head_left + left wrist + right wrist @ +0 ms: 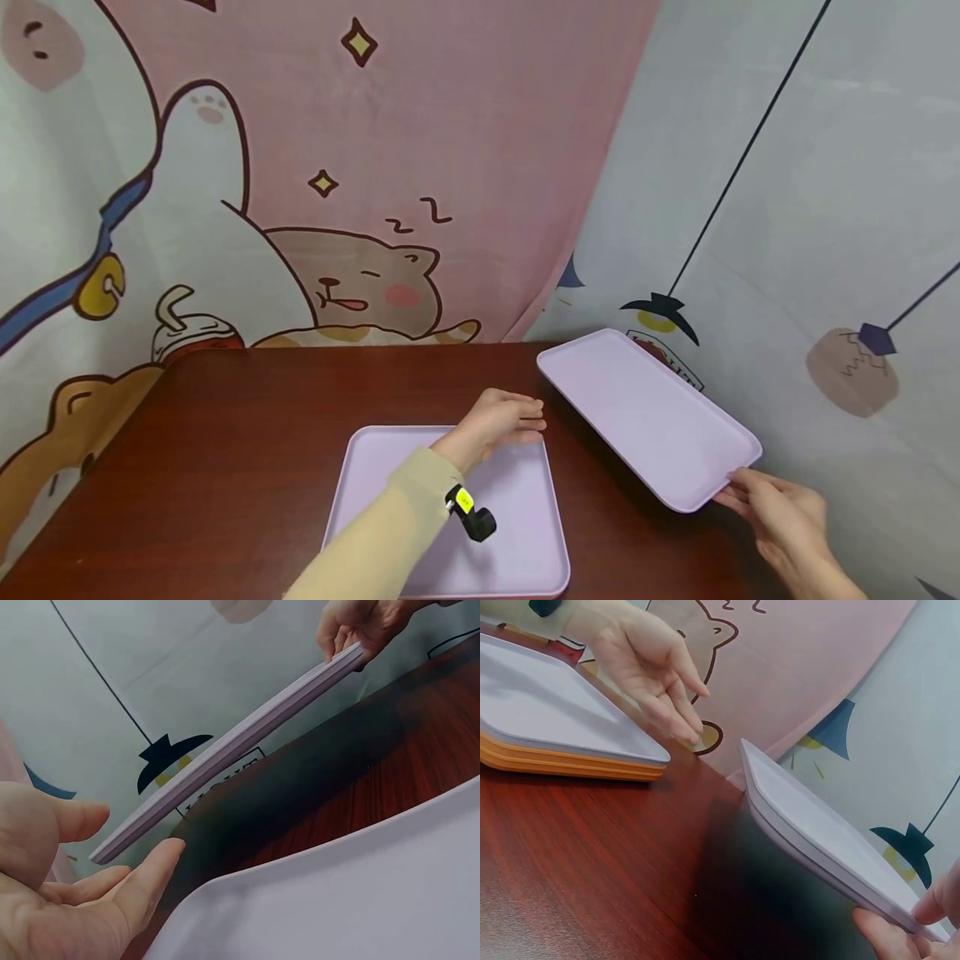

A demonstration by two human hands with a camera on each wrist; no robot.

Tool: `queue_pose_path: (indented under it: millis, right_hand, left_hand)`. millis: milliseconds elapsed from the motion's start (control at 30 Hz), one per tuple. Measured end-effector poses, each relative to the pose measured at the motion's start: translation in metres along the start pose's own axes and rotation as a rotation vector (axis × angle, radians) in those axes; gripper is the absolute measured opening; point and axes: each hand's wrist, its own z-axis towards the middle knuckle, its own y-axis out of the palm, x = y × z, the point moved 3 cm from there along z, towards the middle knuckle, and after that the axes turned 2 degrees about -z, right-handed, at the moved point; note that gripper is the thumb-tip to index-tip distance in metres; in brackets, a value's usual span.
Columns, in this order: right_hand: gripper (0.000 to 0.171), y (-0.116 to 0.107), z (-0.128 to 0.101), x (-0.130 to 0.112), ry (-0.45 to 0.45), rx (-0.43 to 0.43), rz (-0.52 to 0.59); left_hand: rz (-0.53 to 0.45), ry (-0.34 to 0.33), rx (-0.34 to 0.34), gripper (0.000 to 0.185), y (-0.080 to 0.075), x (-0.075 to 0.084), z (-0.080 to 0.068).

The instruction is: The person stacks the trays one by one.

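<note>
My right hand (pixel 780 517) pinches the near corner of a lilac tray (pixel 645 412) and holds it tilted above the dark wooden table (pixel 225 467), at the right. The raised tray (pixel 225 754) shows edge-on in the left wrist view, with my right hand (pixel 356 630) at its far end. My left hand (pixel 498 425) hovers with relaxed fingers over the far right corner of a second lilac tray (pixel 517 508) that lies flat in front of me; it holds nothing. In the right wrist view that flat tray (pixel 547 712) rests on orange trays (pixel 562 763).
Cartoon-printed cloth hangs behind (pixel 337 167) and to the right (pixel 825 208) of the table. Bare tabletop lies to the left of the flat tray.
</note>
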Motion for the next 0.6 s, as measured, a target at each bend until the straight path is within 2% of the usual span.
queue_pose_path:
  millis: [133,367,600]
  right_hand:
    - [0.006,-0.001,-0.006,-0.003,-0.016,-0.025,-0.010]
    - [0.025,-0.002,-0.021,-0.002,-0.039,-0.076,-0.090]
    - [0.023,-0.003,-0.028,-0.004,-0.031,-0.075,-0.103]
  left_hand:
    - [-0.042,0.009,0.009,0.039,-0.002,-0.002,0.007]
    - [-0.069,0.039,0.020,0.032,-0.004,-0.004,0.012]
    - [-0.121,0.080,0.051,0.040,-0.001,-0.002,0.014]
